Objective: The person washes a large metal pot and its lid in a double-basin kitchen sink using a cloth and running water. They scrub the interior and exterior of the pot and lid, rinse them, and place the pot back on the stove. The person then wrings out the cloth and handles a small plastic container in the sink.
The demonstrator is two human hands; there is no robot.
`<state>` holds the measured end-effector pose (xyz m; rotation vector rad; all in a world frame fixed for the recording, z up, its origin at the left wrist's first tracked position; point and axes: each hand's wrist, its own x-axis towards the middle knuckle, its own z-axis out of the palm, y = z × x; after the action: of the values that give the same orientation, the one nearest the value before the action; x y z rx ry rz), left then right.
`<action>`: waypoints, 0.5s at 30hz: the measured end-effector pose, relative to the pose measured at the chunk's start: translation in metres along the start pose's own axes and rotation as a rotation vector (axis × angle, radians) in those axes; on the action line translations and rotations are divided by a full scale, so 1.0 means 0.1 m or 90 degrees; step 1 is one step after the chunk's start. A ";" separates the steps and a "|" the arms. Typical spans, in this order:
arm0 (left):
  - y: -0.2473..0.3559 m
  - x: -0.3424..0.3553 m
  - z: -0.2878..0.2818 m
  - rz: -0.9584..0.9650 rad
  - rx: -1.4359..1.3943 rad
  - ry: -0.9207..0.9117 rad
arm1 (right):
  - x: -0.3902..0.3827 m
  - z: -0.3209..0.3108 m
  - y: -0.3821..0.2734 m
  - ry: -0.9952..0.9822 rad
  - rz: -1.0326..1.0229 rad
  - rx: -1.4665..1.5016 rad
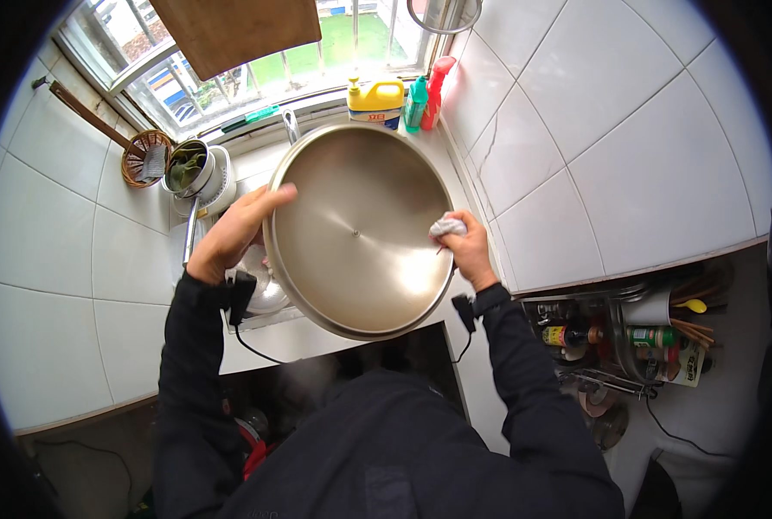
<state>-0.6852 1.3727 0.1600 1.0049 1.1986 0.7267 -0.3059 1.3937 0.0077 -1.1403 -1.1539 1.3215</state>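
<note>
A small kitchen corner was lined with large glossy white wall tiles [628, 112], their grey grout lines bending in the wide lens. A barred window with a pale frame [256, 73] ran along the top, bright daylight and green grass showing through it. On the sill stood a yellow plastic jug with a handle [375, 99], a teal bottle [415, 102] and a red spray bottle [434, 86], close together. A brown woven basket [144, 157] hung on the left wall. To the lower right (partly shadowed) a cluttered wire rack of sauce bottles and utensils [654, 337] sat under the tiles.
</note>
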 end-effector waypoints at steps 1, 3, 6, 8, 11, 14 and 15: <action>-0.08 -0.03 0.09 0.071 -0.018 0.074 | -0.09 0.06 0.04 0.052 0.019 0.041; -0.34 -0.14 0.38 0.237 -0.137 0.139 | -0.25 0.15 0.11 0.127 0.027 0.081; -0.88 -0.36 1.02 0.234 0.064 0.196 | -0.44 0.32 0.16 0.221 0.037 0.082; -1.15 -0.23 1.44 0.259 -0.137 0.225 | -0.54 0.47 0.19 0.233 0.064 0.108; -1.36 -0.10 1.50 0.251 -0.096 0.295 | -0.61 0.54 0.20 0.204 0.113 0.145; -1.36 -0.11 1.17 0.156 -0.020 0.255 | -0.47 0.39 0.19 0.130 0.123 0.053; -1.32 -0.14 1.01 0.146 -0.023 0.223 | -0.37 0.31 0.19 0.119 0.060 0.028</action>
<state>-0.5967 1.2833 0.0500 1.0220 1.3765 1.1362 -0.3362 1.3549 -0.0069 -1.2699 -0.9411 1.2753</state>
